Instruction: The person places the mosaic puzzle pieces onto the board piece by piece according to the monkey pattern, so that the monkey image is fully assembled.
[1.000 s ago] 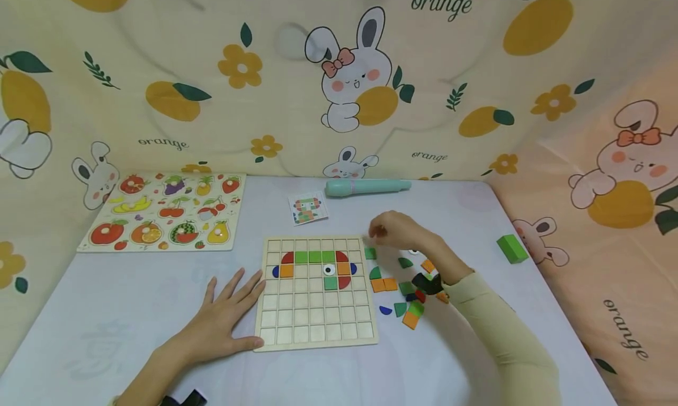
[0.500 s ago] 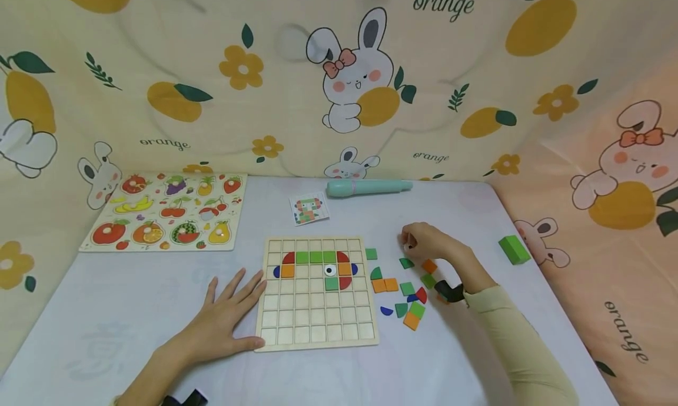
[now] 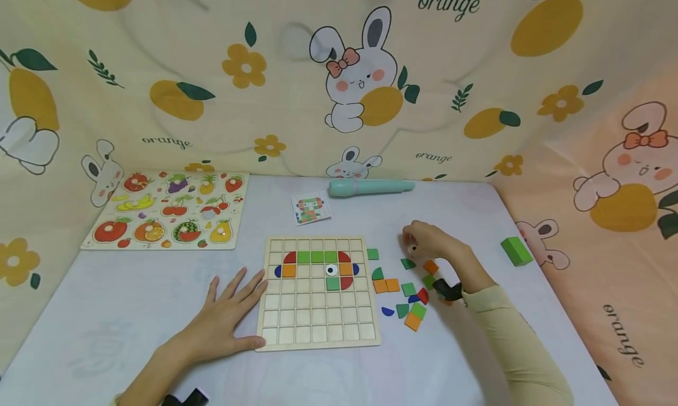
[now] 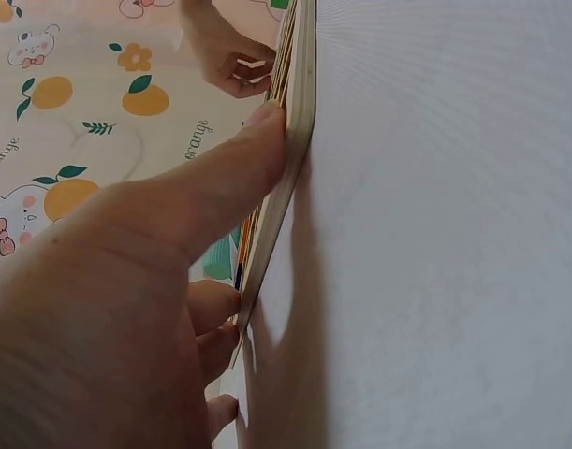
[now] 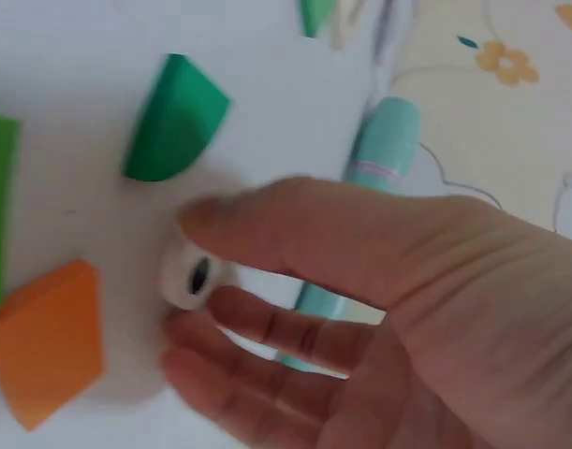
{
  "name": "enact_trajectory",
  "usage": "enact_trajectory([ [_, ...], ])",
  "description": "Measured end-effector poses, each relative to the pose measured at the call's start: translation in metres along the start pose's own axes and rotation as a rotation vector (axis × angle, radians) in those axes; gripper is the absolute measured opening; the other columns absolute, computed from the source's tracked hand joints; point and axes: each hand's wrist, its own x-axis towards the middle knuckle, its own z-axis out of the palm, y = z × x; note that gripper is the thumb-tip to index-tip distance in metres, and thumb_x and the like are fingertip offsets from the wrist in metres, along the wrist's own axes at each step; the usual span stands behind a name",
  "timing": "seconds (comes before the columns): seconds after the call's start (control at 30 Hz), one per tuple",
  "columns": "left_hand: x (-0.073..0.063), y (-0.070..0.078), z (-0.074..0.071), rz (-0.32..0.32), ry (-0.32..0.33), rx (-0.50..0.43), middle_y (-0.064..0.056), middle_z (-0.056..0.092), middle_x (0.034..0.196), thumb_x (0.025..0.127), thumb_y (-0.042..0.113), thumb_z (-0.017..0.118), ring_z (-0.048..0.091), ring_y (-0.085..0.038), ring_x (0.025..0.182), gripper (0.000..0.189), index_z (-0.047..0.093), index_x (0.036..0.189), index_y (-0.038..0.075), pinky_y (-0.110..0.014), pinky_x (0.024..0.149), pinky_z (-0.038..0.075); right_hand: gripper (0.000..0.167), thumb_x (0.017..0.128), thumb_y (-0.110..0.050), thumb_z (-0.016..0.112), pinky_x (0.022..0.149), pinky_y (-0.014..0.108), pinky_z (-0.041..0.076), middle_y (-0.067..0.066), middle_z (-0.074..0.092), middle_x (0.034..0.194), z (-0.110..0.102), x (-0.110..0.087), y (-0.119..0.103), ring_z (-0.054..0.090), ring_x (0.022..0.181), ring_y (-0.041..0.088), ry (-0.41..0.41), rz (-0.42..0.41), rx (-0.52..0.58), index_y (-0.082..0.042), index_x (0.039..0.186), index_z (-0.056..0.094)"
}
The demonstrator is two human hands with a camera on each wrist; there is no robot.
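Note:
My left hand (image 3: 225,323) lies spread at the left edge of the wooden grid board (image 3: 291,347); in the left wrist view its thumb (image 4: 234,168) touches the board's rim. Colored tiles fill part of the upper grid, among them a white eye disc (image 3: 331,270) with a black dot. To the right of the board, my right hand (image 3: 434,243) pinches a second eye disc (image 5: 184,273) between thumb and fingers, close to the table. A green quarter-round tile (image 5: 173,122) and an orange square tile (image 5: 51,341) lie near those fingertips.
Several loose tiles, including a blue half-round (image 3: 388,312), lie right of the board. Behind it are a pattern card (image 3: 311,208) and a teal pen-like object (image 3: 371,187). A fruit puzzle (image 3: 169,212) lies back left, and a green block (image 3: 516,251) far right.
My right hand has moved right and slightly down from the board's upper right corner to the loose tiles, and now holds an eye disc. My left hand has stayed in place.

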Motion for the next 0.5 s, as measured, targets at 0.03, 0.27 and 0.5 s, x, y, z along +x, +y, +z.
enact_trajectory([
  [0.03,0.0,0.0,0.0,0.001,-0.001,0.002,-0.004,0.021,0.165,0.079,0.076,0.061,0.01,-0.039,0.151,0.104,0.034,0.156,0.011,-0.076,0.107,0.0,0.013,0.087,-0.001,0.067,0.074,0.035,0.047,0.008,0.056,0.089,0.001,0.0,0.0,0.052,0.083,0.024,-0.004,-0.001,-0.002,-0.004,0.099,0.064],
  [0.27,0.001,0.001,-0.001,0.009,0.003,0.004,-0.005,0.022,0.165,0.079,0.075,0.062,0.012,-0.041,0.15,0.104,0.035,0.156,0.01,-0.076,0.107,0.001,0.009,0.086,0.001,0.063,0.067,0.033,0.042,0.007,0.054,0.082,0.005,0.003,-0.003,0.051,0.078,0.022,0.028,-0.06,0.058,-0.003,0.093,0.062],
  [0.5,0.0,0.001,0.0,0.004,0.002,0.001,-0.005,0.022,0.165,0.079,0.075,0.062,0.011,-0.04,0.15,0.104,0.034,0.156,0.01,-0.076,0.107,0.0,0.009,0.088,0.0,0.068,0.067,0.029,0.045,0.006,0.061,0.087,0.006,0.017,-0.05,0.051,0.077,0.018,0.105,-0.412,0.212,0.0,0.097,0.067],
])
